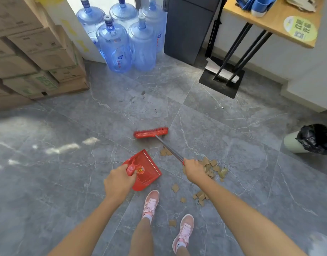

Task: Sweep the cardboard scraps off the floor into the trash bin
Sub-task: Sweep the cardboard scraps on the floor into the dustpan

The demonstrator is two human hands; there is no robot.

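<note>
Gripping red dustpan (143,170) w/ left hand (120,182), fingers curled tight round its handle, pan tilted w/ mouth pointing away toward broom head. Clamping right hand (193,169) round metal shaft of red broom (151,133), fist fully closed, bristles resting on grey floor (66,163) ahead of pan.

Judging progress: barely getting going. Pan looking empty, no scraps visible inside. Cardboard scraps (210,167) lying mostly in a loose pile just beside and below right hand, w/ a small clump near broom shaft, a few more scattered by pink shoes (150,203), one lone piece between the feet. Broom head sitting beyond the pile, well apart from most of it, so prob. needing to drag back toward pan. Everything remaining: gathering, scooping, carrying over, dumping.

Trash bin (310,140) standing at far right edge, pale body, black liner bunched over rim, well apart from pile. Contents not showing.

Reading labels: round red-yellow sticker on dustpan, text too blurred. Water jugs (114,45) at top bearing red-blue logos, not legible. Stacked cartons (29,52) at left carrying faint print plus green markings, unreadable. Yellow-green round sticker on wooden table (270,21) top right showing Chinese characters, upside down from here, too small to make out w/ confidence.
</note>
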